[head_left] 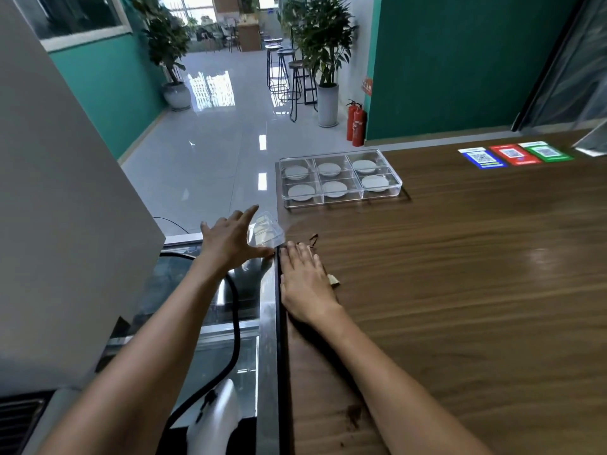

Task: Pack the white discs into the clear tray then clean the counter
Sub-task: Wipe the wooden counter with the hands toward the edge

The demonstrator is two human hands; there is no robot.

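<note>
head view: clear tray [392, 188] with 6 white discs [333, 188], left hand [230, 239] and right hand [303, 284] both flat open

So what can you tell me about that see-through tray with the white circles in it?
The clear tray looks like hard, see-through plastic, a rectangle with rounded corners and raised walls. Dividers split it into six compartments, three across and two deep, and each holds one white disc lying flat. It sits flat on the brown wooden counter, near the far left corner, close to the edge. No lid is on it. Neither hand touches it; both are nearer the camera.
</note>
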